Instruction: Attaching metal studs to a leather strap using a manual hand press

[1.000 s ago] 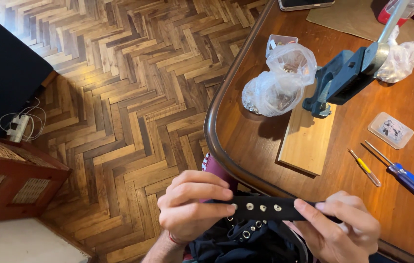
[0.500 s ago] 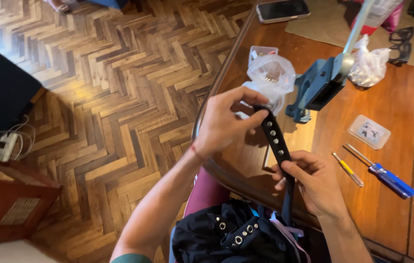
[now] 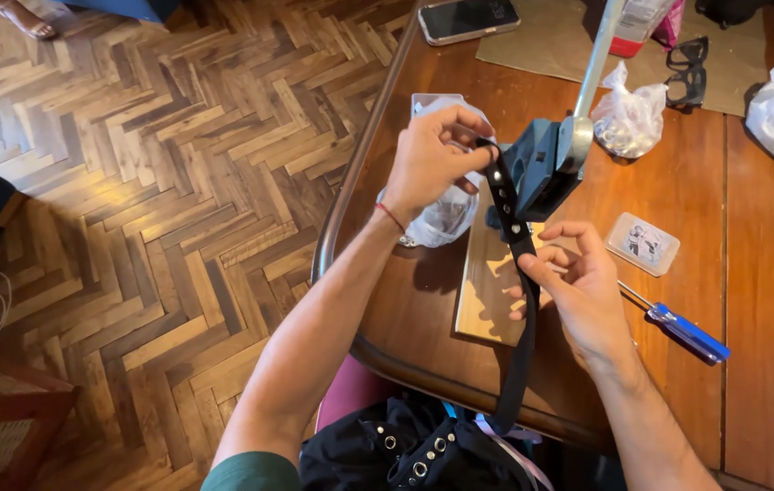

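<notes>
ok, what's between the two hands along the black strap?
Head view: between the left hand and right hand, the black studded strap runs beside the blue-grey hand press; nothing else.

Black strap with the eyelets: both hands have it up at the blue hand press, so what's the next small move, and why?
Probably slide the black strap a little further into the mouth of the blue hand press. The left hand pinches its top end beside the press and the right hand holds it taut lower down, above the wooden board. Whether an eyelet sits under the die cannot be told.
</notes>
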